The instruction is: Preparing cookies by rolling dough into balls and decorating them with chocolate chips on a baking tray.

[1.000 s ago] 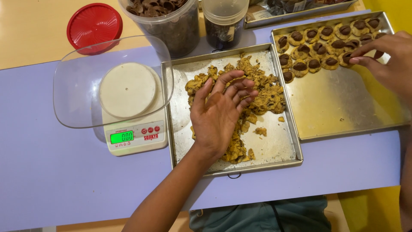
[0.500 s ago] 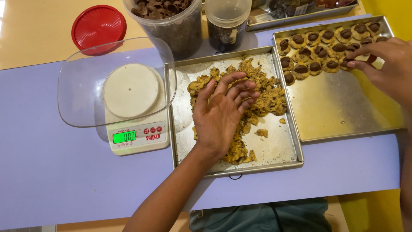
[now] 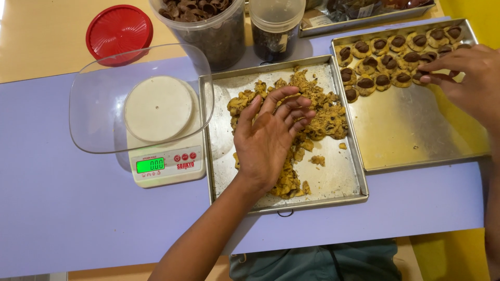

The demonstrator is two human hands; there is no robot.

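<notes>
The left hand (image 3: 271, 138) is laid open, fingers spread, on the crumbly brown cookie dough (image 3: 317, 112) heaped in the middle steel tray (image 3: 333, 190). The right hand (image 3: 466, 78), fingertips pinched, is held over the chocolate-topped cookies (image 3: 383, 65) on the right-side steel tray (image 3: 411, 135).

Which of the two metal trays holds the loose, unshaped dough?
The near tray, under the left hand, holds the crumbly dough pile. The far-right tray, by the right hand, holds shaped cookies in rows.
</notes>
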